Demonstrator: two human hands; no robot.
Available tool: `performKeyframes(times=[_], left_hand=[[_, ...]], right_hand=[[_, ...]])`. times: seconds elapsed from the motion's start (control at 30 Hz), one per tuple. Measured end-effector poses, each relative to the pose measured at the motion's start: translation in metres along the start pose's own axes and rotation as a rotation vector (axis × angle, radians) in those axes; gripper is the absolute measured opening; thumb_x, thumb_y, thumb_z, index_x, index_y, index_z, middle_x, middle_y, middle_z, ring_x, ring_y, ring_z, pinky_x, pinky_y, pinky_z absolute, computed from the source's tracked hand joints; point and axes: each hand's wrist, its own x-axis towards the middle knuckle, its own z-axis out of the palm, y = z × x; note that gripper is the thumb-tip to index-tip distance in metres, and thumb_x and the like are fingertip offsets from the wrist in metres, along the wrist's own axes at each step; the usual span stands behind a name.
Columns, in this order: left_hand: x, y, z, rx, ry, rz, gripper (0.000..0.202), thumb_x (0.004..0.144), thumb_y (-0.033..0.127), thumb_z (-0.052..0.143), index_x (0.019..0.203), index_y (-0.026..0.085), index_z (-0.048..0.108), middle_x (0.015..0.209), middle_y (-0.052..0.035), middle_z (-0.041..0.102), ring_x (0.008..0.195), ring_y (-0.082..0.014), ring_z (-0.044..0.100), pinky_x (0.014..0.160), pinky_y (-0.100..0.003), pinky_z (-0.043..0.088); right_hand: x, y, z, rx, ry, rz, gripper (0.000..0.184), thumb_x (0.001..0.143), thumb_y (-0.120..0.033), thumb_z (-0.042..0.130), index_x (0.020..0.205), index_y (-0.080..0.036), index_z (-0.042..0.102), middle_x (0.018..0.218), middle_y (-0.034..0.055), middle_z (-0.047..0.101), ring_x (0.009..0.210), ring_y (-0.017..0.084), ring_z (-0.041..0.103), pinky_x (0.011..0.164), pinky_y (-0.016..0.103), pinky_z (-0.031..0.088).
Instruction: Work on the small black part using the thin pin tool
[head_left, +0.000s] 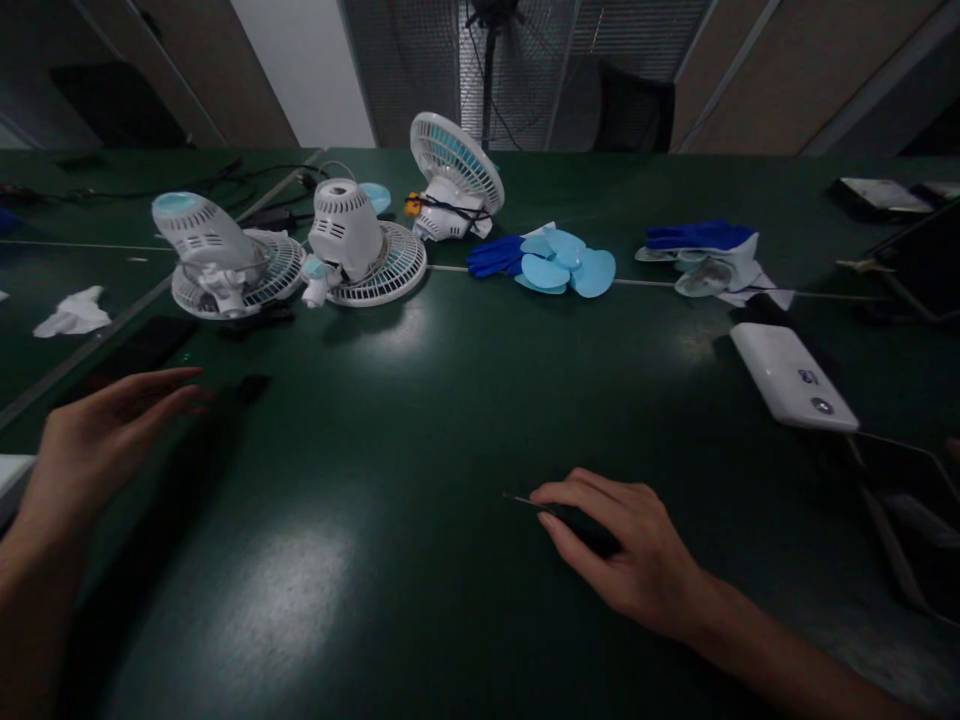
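In my right hand (pixel 622 545) is a small screwdriver (pixel 581 527) with a dark handle, its thin metal shaft pointing left just above or on the green tabletop. The fingers close around the handle and hide part of it. My left hand (pixel 112 430) is raised at the left, thumb and fingers apart, with nothing visible between them. A small dark object (pixel 253 388) lies just right of its fingertips. Beyond that hand, a dark flat item (pixel 154 342) rests on the table.
White fan units (pixel 225 265), (pixel 360 245), (pixel 454 180) stand along the back left. Light-blue fan blades (pixel 568 262) lie beside blue gloves (pixel 495 257). Another glove pair (pixel 701 255), a white power bank (pixel 793 378) and a dark tray (pixel 911 500) are at right; crumpled tissue (pixel 73 312) is far left.
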Motion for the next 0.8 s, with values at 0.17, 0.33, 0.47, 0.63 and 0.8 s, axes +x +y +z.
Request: performKeyframes(times=[0.17, 0.33, 0.47, 0.63, 0.8], left_hand=[[-0.012, 0.020, 0.008, -0.115, 0.093, 0.018, 0.057, 0.078, 0.061, 0.068, 0.118, 0.020, 0.074, 0.114, -0.0084, 0.077, 0.105, -0.0287, 0.073, 0.104, -0.048, 0.055], [-0.013, 0.022, 0.013, -0.114, 0.125, 0.062, 0.061, 0.082, 0.059, 0.064, 0.127, 0.018, 0.071, 0.105, -0.0096, 0.077, 0.100, -0.0302, 0.074, 0.103, -0.051, 0.055], [-0.014, 0.020, 0.011, -0.135, 0.124, 0.062, 0.063, 0.083, 0.060, 0.064, 0.132, 0.021, 0.070, 0.114, -0.0098, 0.075, 0.115, -0.0355, 0.069, 0.111, -0.053, 0.048], [-0.019, 0.029, 0.008, -0.125, 0.083, -0.068, 0.063, 0.079, 0.061, 0.071, 0.130, 0.022, 0.072, 0.115, -0.0099, 0.077, 0.113, -0.0366, 0.070, 0.107, -0.056, 0.051], [-0.023, 0.039, 0.010, -0.101, 0.122, -0.117, 0.059, 0.077, 0.060, 0.074, 0.123, 0.024, 0.076, 0.112, -0.0076, 0.079, 0.104, -0.0332, 0.073, 0.099, -0.052, 0.057]], right_hand=[[-0.002, 0.002, -0.001, -0.002, -0.026, 0.004, 0.019, 0.103, -0.024, 0.057, 0.119, -0.023, 0.067, 0.092, 0.0012, 0.072, 0.072, 0.014, 0.067, 0.062, 0.026, 0.048], [-0.002, 0.000, -0.002, -0.014, -0.022, 0.009, 0.019, 0.103, -0.024, 0.057, 0.118, -0.022, 0.068, 0.092, 0.0016, 0.072, 0.072, 0.013, 0.067, 0.063, 0.027, 0.048], [0.000, -0.002, -0.001, -0.005, -0.018, 0.000, 0.019, 0.103, -0.023, 0.055, 0.117, -0.021, 0.068, 0.090, 0.0019, 0.072, 0.071, 0.013, 0.067, 0.062, 0.026, 0.048], [0.000, -0.002, -0.001, -0.026, -0.017, -0.002, 0.019, 0.103, -0.024, 0.056, 0.116, -0.022, 0.069, 0.089, 0.0016, 0.072, 0.070, 0.013, 0.067, 0.062, 0.026, 0.047], [0.000, -0.002, -0.001, -0.034, -0.020, 0.010, 0.019, 0.103, -0.024, 0.056, 0.116, -0.022, 0.068, 0.091, 0.0015, 0.073, 0.072, 0.014, 0.068, 0.064, 0.027, 0.047]])
